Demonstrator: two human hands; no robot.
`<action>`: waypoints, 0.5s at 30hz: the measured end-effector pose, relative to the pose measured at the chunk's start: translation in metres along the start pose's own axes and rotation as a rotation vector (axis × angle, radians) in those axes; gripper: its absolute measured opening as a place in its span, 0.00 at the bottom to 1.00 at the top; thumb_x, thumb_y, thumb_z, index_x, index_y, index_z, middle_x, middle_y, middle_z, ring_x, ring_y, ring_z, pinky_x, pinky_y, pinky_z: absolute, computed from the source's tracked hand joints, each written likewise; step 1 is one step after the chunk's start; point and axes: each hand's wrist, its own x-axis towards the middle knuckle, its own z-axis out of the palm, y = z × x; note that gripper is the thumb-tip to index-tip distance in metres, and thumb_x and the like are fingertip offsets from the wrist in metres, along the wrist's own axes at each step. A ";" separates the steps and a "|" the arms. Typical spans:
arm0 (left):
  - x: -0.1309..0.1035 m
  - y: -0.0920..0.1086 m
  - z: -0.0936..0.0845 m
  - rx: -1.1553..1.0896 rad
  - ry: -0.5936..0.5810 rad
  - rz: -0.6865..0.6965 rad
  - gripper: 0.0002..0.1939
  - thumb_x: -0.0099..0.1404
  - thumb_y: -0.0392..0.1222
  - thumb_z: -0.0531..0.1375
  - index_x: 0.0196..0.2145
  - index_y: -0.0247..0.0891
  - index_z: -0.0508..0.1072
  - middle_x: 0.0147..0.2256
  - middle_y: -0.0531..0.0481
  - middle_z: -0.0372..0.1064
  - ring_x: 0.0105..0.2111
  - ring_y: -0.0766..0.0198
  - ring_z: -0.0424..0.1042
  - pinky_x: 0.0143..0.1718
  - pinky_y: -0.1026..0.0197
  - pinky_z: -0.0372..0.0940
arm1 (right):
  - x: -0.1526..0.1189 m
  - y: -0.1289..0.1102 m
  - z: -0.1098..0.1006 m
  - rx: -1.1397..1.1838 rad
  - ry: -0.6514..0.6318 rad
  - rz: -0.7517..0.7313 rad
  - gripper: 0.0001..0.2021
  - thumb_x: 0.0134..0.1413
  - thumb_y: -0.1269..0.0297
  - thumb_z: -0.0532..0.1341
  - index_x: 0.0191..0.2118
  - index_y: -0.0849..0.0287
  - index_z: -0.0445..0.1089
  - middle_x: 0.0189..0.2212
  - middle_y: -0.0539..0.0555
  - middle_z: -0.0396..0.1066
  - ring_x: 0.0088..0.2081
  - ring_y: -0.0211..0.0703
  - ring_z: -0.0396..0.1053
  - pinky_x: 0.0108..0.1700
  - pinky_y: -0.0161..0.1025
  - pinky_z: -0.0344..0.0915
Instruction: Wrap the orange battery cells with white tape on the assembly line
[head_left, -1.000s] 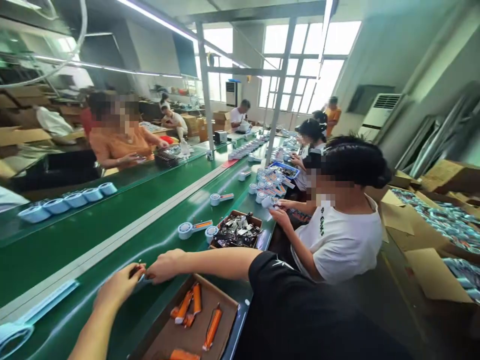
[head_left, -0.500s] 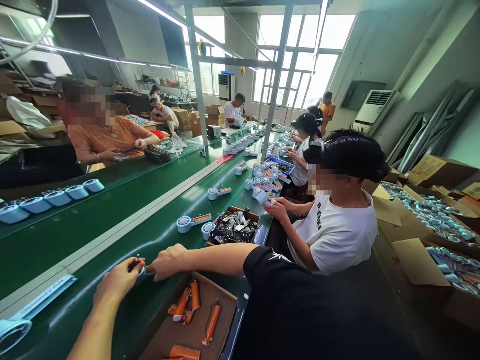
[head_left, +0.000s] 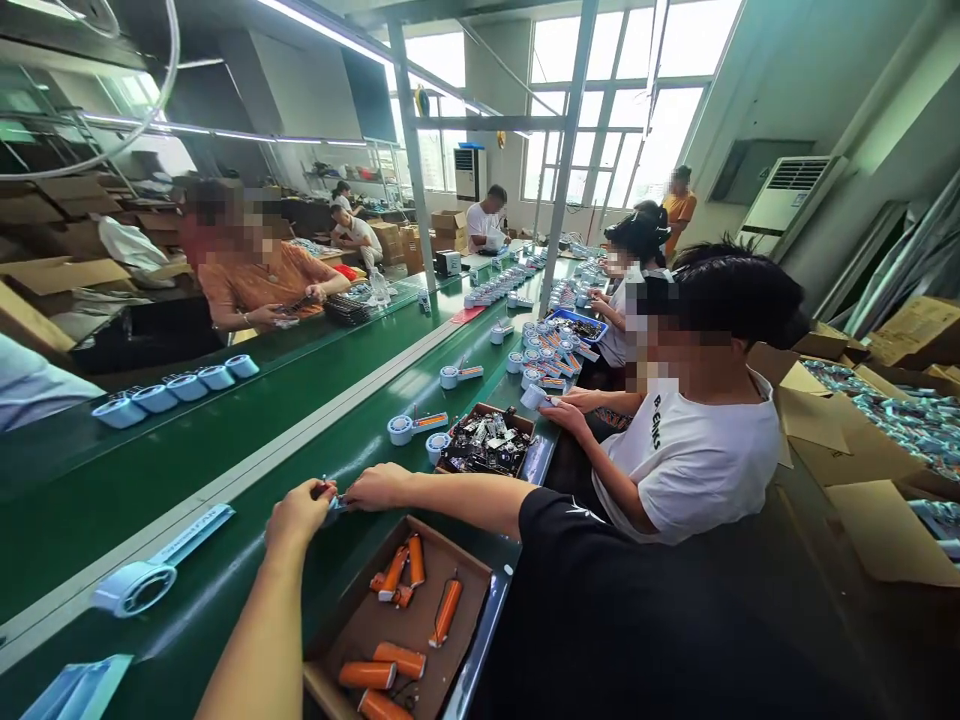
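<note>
Over the green bench (head_left: 247,545), my left hand (head_left: 297,515) is closed on a small light-blue part (head_left: 335,508), mostly covered by the fingers. My right hand (head_left: 375,487) meets the same part from the right, its fingers pressed together. Just below the hands, a cardboard tray (head_left: 319,640) holds several orange cylinders (head_left: 447,612) with wires. A light-blue fan casing (head_left: 135,588) with a long handle lies to the left. Beyond my right hand sits a fan casing with an orange cylinder in its handle (head_left: 401,430).
A box of dark small parts (head_left: 491,442) stands behind my right forearm. A co-worker in white (head_left: 690,450) sits close on the right, holding a fan casing. Across the bench is a person in orange (head_left: 259,285), near a row of casings (head_left: 184,387).
The view has shifted, so the bench and both hands appear further right. More orange cylinders and another light-blue piece at lower left now show. Both hands remain at the small part.
</note>
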 end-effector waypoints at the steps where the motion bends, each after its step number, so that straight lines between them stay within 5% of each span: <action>1: -0.004 0.003 -0.003 0.000 0.005 -0.009 0.19 0.67 0.56 0.54 0.44 0.45 0.79 0.44 0.43 0.81 0.46 0.44 0.79 0.38 0.55 0.71 | -0.001 -0.001 -0.001 -0.005 0.013 0.019 0.05 0.64 0.61 0.64 0.41 0.50 0.79 0.41 0.52 0.82 0.43 0.50 0.80 0.42 0.42 0.75; 10: -0.040 0.033 -0.025 -0.012 0.077 -0.202 0.24 0.72 0.53 0.49 0.52 0.40 0.77 0.49 0.31 0.77 0.48 0.40 0.78 0.40 0.49 0.70 | -0.010 -0.012 -0.053 0.153 0.197 0.193 0.13 0.71 0.61 0.60 0.52 0.56 0.78 0.41 0.50 0.83 0.38 0.35 0.79 0.40 0.28 0.71; 15: -0.042 0.026 -0.009 -0.064 0.101 -0.235 0.21 0.75 0.52 0.50 0.55 0.43 0.75 0.54 0.35 0.76 0.52 0.46 0.75 0.49 0.51 0.67 | -0.004 -0.005 -0.048 0.237 0.203 0.219 0.14 0.72 0.63 0.58 0.57 0.63 0.72 0.48 0.59 0.78 0.46 0.43 0.77 0.50 0.44 0.75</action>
